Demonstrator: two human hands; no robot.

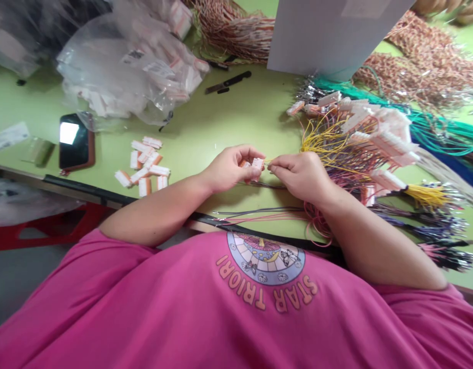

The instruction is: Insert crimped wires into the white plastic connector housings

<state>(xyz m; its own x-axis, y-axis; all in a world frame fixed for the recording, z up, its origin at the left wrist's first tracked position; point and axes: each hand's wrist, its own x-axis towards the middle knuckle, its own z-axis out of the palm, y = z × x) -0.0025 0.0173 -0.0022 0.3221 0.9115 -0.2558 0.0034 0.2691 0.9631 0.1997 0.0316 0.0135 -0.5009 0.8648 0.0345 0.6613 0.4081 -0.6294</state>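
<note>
My left hand (236,166) is closed around a small white and orange connector housing (257,164), its end facing right. Just to the right, my right hand (303,174) pinches a thin yellow wire (267,160) close to the housing; whether the wire's tip is inside it I cannot tell. A dark wire runs below both hands. Loose connector housings (146,163) lie in a small pile left of my left hand. Beside my right hand spreads a bundle of yellow wires (324,136) with white connectors (390,143) on it.
A phone (77,141) lies at the left, below clear plastic bags (132,66) of housings. A dark knife (228,82) rests at the back near a grey panel (328,36). Green wires (444,125) and twisted wire bundles (432,61) fill the right. Loose wires (259,211) lie by the front edge.
</note>
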